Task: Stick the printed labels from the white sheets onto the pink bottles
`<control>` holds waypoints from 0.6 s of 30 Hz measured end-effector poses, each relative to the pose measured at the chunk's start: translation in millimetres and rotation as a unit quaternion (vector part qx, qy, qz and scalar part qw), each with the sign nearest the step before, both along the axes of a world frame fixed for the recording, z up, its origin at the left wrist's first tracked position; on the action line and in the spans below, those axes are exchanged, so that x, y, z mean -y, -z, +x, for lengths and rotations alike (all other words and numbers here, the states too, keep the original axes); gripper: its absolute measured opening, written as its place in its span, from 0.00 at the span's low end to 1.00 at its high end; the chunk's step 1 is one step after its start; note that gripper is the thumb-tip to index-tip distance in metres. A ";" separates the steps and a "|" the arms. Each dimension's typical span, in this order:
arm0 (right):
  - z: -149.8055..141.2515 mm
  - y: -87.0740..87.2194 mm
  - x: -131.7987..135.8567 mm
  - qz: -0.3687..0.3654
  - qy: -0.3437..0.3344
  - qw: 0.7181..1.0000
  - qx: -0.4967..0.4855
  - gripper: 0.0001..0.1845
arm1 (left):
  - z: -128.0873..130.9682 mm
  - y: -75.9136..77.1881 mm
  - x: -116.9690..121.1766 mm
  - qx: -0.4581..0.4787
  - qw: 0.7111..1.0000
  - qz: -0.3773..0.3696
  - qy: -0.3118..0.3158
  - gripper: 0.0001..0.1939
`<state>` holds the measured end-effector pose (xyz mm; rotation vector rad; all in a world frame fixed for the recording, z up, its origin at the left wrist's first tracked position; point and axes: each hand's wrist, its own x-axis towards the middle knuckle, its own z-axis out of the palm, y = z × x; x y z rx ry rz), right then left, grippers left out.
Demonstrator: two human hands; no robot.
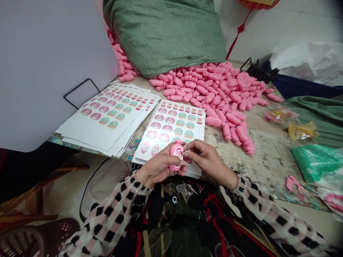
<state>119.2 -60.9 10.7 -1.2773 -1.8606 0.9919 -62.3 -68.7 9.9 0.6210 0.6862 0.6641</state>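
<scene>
In my left hand [160, 163] is a small pink plastic bottle [173, 150], held upright with its neck pointing away from me. An oval pink-and-white sticker [178, 153] lies on the bottle's front, partly covered by my left thumb. My right hand [202, 157] is closed in a pinch at the sticker's right edge. A thin pale edge shows at its fingertips, too small to name. Just beyond both hands lies a sticker sheet [171, 125] with rows of pink and green labels; my hands hide its near part.
A stack of sticker sheets [104, 110] lies to the left, reaching the table edge. Many pink bottles [214, 85] are heaped behind, spilling from a green sack [171, 35]. To the right are pink-handled scissors [293, 184], a green packet [311, 160] and a yellow wrapper [302, 131].
</scene>
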 end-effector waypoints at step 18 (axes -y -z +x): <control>-33.6 6.6 18.8 -0.180 0.076 0.925 -0.325 0.17 | 11.2 2.4 16.3 0.032 0.996 0.033 0.081 0.38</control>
